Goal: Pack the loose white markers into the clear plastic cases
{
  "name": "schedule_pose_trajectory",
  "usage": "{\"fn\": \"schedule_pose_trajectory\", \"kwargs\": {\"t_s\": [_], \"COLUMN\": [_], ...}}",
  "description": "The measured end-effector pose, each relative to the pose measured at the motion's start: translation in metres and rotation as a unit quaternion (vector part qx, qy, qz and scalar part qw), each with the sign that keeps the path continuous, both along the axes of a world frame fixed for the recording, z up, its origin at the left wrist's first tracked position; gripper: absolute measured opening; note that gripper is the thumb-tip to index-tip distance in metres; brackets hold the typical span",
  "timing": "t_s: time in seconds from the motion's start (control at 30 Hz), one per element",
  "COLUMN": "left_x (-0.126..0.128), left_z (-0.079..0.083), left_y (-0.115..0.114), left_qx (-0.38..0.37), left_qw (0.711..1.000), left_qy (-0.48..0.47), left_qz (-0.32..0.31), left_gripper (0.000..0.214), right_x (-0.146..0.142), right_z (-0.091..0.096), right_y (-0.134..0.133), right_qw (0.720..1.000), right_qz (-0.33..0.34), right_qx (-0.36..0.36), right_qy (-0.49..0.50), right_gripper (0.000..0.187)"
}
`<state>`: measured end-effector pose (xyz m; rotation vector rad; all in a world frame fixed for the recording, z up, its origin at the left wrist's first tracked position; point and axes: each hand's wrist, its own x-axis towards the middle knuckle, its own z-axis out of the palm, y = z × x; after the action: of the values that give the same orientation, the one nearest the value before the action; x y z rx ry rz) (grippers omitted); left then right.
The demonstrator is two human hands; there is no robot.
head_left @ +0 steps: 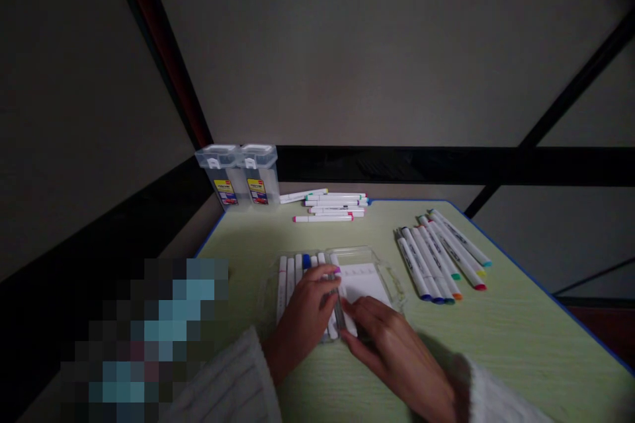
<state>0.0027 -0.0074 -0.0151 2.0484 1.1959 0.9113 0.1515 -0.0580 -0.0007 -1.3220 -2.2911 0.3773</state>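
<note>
Left hand (303,307) fingers grasp a grey marker (339,309) over the clear case (391,281) on the bench (520,344); right hand (397,350) fingertips touch its near end, grip indiscernible. Loose markers (441,254) lie beyond the right fingers.

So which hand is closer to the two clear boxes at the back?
Left. The left hand is in front of the clear boxes; the right hand is further right.

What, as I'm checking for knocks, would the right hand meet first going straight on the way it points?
Probably the grey marker in the clear case, close before the right hand; depth unclear.
</note>
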Motion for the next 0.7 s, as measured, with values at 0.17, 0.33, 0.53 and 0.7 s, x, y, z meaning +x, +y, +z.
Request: {"fn": "schedule_pose_trajectory", "kwargs": {"t_s": [0.17,0.33,0.53,0.7], "left_x": [-0.004,-0.006,-0.006,-0.009], "left_z": [0.007,0.011,0.013,0.017], "left_y": [0.003,0.005,0.005,0.006], "left_qx": [0.032,0.048,0.062,0.076], "left_qw": [0.998,0.995,0.993,0.989], "left_qy": [0.045,0.070,0.079,0.104], "left_qz": [-0.036,-0.052,-0.059,-0.078], "left_gripper": [0.031,0.030,0.029,0.027], "right_x": [0.001,0.002,0.006,0.012], "right_z": [0.001,0.001,0.004,0.011], "right_y": [0.001,0.004,0.007,0.007], "right_qw": [1.000,0.999,0.998,0.998], "right_qz": [0.002,0.004,0.021,0.027], "right_qx": [-0.028,-0.039,-0.042,-0.063], "right_qy": [-0.003,0.018,0.037,-0.015], "right_gripper": [0.014,0.015,0.016,0.025]}}
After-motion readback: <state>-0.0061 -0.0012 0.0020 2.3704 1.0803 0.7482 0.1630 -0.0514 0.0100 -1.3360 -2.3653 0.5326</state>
